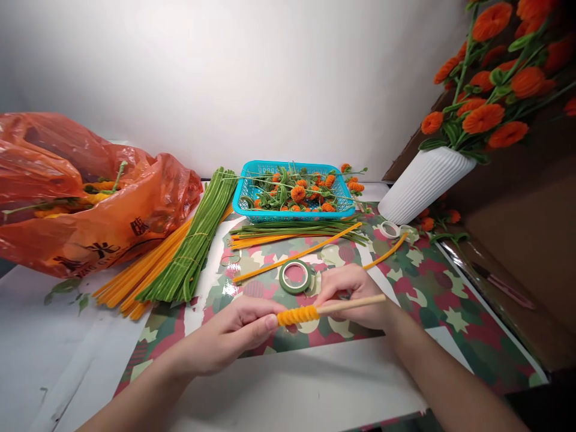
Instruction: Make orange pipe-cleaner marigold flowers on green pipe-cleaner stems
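Observation:
A pale wooden stick [353, 304] lies nearly level in front of me, with an orange pipe cleaner [298, 315] coiled tightly around its left part. My left hand [231, 333] pinches the left end of the coil between thumb and fingers. At the coil's right end, my right hand [348, 291] is closed by the stick; its fingertips are partly hidden. A loose orange length [387, 252] runs up and right from behind that hand, apparently the tail of the pipe cleaner. Just beyond the hands lies a roll of green tape [294, 277].
A turquoise basket [249, 211] holds orange flowers. Green pipe cleaners [193, 240] and orange ones [135, 273] lie at left beside an orange plastic bag [112, 234]. At right stand a tilted-looking white vase [425, 183], a white tape roll [389, 230] and a utility knife [504, 285].

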Demonstrator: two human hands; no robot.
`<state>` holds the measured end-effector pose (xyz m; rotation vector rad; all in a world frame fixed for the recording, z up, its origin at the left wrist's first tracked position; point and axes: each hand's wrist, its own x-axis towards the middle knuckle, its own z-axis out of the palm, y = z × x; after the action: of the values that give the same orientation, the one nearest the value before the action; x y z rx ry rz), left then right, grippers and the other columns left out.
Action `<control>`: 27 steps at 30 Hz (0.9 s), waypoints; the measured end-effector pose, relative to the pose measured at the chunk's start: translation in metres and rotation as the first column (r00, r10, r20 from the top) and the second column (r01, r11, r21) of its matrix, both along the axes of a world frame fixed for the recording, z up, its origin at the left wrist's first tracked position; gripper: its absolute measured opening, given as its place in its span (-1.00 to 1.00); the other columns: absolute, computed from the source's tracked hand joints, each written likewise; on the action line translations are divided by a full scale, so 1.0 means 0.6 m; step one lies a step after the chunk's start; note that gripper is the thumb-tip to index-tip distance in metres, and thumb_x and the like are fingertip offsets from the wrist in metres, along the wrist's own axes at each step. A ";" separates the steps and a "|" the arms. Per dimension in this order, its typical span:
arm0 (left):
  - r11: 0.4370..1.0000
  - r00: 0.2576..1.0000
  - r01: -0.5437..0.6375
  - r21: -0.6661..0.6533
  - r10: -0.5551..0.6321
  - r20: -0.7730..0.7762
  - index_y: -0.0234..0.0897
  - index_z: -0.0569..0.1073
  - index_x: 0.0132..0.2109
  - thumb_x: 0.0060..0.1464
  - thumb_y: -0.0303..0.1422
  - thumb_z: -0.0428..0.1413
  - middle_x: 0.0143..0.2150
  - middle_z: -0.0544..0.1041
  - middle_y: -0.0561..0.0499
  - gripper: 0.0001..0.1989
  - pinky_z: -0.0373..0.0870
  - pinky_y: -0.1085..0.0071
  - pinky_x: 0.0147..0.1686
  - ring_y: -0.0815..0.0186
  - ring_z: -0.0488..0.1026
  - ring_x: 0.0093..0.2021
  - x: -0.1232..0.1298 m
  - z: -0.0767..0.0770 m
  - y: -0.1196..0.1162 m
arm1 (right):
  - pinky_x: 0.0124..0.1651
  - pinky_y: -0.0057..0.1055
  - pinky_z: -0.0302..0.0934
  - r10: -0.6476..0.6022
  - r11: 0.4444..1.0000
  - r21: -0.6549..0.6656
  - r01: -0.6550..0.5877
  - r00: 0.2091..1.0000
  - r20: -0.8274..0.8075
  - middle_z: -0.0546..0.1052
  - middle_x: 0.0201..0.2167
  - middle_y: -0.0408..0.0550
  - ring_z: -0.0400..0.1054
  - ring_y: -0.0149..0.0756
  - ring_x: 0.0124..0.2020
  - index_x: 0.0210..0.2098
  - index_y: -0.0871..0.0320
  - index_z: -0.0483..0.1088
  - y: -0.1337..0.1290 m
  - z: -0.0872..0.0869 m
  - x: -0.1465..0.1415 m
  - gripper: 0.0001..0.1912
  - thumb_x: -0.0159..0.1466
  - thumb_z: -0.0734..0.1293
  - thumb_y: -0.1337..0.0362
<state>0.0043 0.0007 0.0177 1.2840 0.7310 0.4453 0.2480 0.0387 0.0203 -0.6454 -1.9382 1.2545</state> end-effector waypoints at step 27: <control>0.962 0.958 -0.271 -0.020 0.272 0.096 -0.29 0.38 -0.28 0.21 -0.06 -0.04 -0.59 -0.04 0.23 -0.63 -0.18 0.49 -0.61 0.46 -0.16 -0.60 0.017 -0.020 0.004 | -0.46 -0.44 0.31 -0.306 0.925 0.215 0.313 0.950 -0.066 0.58 -0.48 -0.07 0.43 -0.34 -0.46 -0.34 0.14 0.57 -0.003 -0.014 -0.005 -0.90 0.22 0.38 0.30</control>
<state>0.0142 0.0033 0.0057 1.1509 0.8286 0.7237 0.2450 0.0372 0.0120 -0.7738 -1.8305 0.8331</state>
